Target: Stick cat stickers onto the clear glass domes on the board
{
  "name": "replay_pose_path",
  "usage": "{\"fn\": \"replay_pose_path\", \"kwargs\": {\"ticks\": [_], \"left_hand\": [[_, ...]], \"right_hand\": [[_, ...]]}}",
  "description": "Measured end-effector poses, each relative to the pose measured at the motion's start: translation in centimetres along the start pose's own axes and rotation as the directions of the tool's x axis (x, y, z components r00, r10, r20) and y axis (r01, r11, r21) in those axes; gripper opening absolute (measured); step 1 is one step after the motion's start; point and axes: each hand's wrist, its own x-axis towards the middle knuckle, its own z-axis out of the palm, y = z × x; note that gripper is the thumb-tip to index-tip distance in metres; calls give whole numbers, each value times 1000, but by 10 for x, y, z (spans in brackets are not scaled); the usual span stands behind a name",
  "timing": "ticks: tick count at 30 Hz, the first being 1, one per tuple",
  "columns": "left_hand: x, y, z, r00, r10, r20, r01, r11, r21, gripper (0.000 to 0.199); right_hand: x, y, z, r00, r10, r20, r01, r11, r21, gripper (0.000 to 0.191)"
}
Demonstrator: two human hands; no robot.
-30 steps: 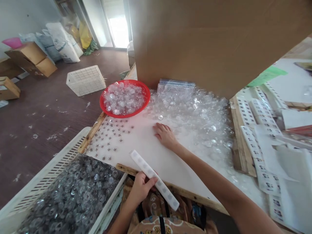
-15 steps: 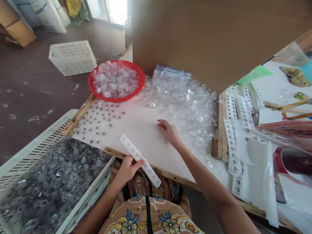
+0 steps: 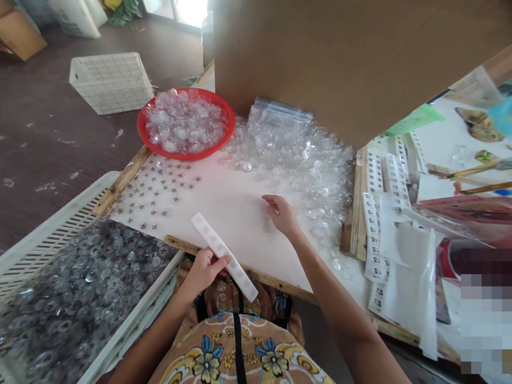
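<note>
My left hand is closed around a white sticker strip, thumb on top, at the table's near edge. Faint grey round marks show along the strip, which slants down to the right. Over the white tabletop, my right hand has its fingers partly stretched and slightly apart, with nothing visible in them. Just beyond and to its right spreads a heap of clear plastic domed pieces. To the left, small dark printed figures lie in loose rows on the tabletop.
A red basin of clear pieces stands at the table's far left corner. Below left is a white crate full of clear pieces. A large cardboard sheet rises behind. Printed sticker strips lie beyond the wooden rail at right.
My right hand has shifted slightly right over the tabletop, towards the clear pieces. My left hand keeps its hold on the sticker strip. The whole view has shifted a little.
</note>
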Motion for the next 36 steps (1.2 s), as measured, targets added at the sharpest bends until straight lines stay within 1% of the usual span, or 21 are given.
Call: {"fn": "replay_pose_path", "kwargs": {"ticks": [3, 5, 8, 12, 14, 18, 21, 24, 27, 30, 32, 33, 34, 36], "left_hand": [[-1, 2, 0, 1000, 2, 5, -2, 1000, 14, 50], [-1, 2, 0, 1000, 0, -4, 0, 1000, 8, 49], [-1, 2, 1, 1000, -5, -14, 5, 1000, -8, 47], [0, 0, 1, 1000, -4, -20, 4, 1000, -9, 47], [0, -1, 1, 1000, 3, -12, -3, 1000, -2, 47], [2, -4, 0, 1000, 31, -2, -31, 1000, 1, 45], [3, -9, 0, 999, 51, -4, -51, 999, 2, 43], [4, -14, -1, 998, 58, -1, -58, 998, 5, 43], [3, -16, -1, 999, 51, 4, -51, 999, 7, 44], [3, -14, -2, 999, 40, 19, -40, 999, 6, 44], [2, -12, -2, 999, 40, 26, -40, 999, 8, 42], [2, -11, -2, 999, 39, 27, -39, 999, 7, 42], [2, -11, -1, 999, 39, 26, -39, 999, 5, 42], [2, -11, -1, 999, 39, 28, -39, 999, 4, 42]], "right_hand": [[0, -7, 10, 999, 27, 37, -31, 993, 117, 33], [1, -15, 16, 1000, 25, 19, -27, 993, 113, 31], [-1, -25, 16, 999, -22, -27, 21, 1000, -18, 29], [-9, -27, 11, 992, -123, 26, 125, 977, -173, 25], [-11, -27, 13, 987, -159, 36, 163, 958, -237, 27], [-1, -30, 27, 962, -269, 41, 268, 910, -315, 30], [15, -31, 41, 950, -296, 100, 312, 874, -372, 33], [29, -26, 49, 955, -261, 140, 296, 869, -397, 32], [38, -21, 49, 972, -214, 102, 236, 916, -325, 31], [42, -21, 45, 993, -70, 91, 84, 983, -163, 27], [44, -22, 41, 995, 27, 99, -19, 996, -82, 25], [45, -23, 39, 994, 45, 98, -38, 997, -64, 24], [44, -25, 37, 996, 32, 89, -26, 998, -65, 24], [40, -28, 33, 996, -68, 52, 74, 990, -121, 24]]}}
